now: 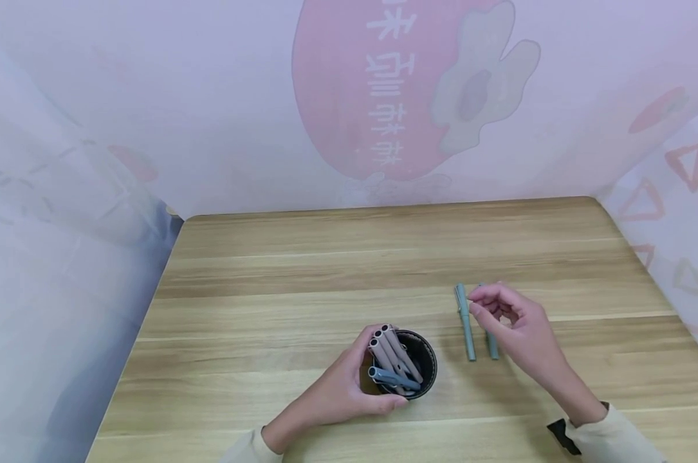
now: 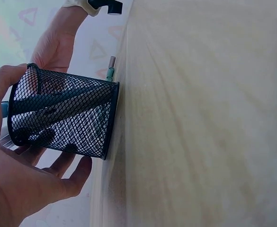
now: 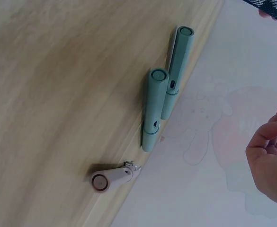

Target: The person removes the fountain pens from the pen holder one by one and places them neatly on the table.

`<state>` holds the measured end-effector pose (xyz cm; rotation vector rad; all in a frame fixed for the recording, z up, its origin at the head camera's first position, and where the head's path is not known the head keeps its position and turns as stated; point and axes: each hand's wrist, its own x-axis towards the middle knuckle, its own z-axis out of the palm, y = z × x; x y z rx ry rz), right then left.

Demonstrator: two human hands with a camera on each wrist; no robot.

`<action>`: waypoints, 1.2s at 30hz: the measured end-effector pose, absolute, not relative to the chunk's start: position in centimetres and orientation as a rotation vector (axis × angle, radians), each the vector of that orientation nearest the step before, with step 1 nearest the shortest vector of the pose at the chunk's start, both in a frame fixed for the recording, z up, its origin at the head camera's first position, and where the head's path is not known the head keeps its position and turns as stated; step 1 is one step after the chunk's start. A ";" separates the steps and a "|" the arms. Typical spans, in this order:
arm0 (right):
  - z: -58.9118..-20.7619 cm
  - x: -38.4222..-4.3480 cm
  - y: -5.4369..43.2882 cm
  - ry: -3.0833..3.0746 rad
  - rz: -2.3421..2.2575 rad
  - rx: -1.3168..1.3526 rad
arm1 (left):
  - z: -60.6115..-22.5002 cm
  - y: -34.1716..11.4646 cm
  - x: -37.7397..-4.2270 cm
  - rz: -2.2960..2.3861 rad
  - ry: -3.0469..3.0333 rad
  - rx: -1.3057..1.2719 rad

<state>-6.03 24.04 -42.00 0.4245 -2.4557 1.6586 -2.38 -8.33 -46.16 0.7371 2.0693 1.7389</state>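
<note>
Meanwhile, left hand [image 1: 343, 386] grips the mesh pen cup [image 1: 421, 363] on the worktop [image 1: 302, 270]; right hand [image 1: 513, 325], loosely open and empty, should pinch one green pen [image 1: 465, 321] cleanly at mid-barrel.

Hands: position and state.
Left hand [image 1: 349, 389] was curled round in a grip, thumb opposing fingers [image 2: 65, 163]. Right hand [image 1: 519, 331] hovered apart from it, fingers loosely bent, holding nothing.
</note>
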 end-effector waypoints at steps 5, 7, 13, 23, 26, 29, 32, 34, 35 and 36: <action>-41.7 -5.9 23.3 -2.424 1.647 0.531 | -46.1 -8.3 -2.4 1.742 2.069 0.741; -41.6 -5.9 23.0 -2.415 1.634 0.590 | -46.1 -8.3 -2.4 1.740 2.072 0.735; -41.4 -5.9 21.9 -2.416 1.614 0.724 | -46.3 -8.3 -2.4 1.739 2.096 0.741; -42.0 -5.6 20.6 -2.419 1.583 0.867 | -46.1 -8.3 -2.5 1.717 2.103 0.749; -42.2 -5.5 20.2 -2.404 1.603 0.910 | -46.1 -8.2 -2.5 1.717 2.089 0.750; -42.2 -5.2 19.6 -2.397 1.599 0.962 | -46.2 -8.2 -2.5 1.719 2.089 0.757; -42.2 -4.9 19.0 -2.380 1.591 1.023 | -46.2 -8.2 -2.5 1.735 2.090 0.775; -42.2 -4.9 18.7 -2.359 1.587 1.075 | -46.3 -8.1 -2.5 1.754 2.084 0.800; -42.1 -4.8 18.6 -2.348 1.590 1.096 | -46.3 -8.1 -2.6 1.760 2.083 0.812; -42.1 -4.8 18.5 -2.345 1.594 1.110 | -46.4 -8.1 -2.6 1.766 2.084 0.828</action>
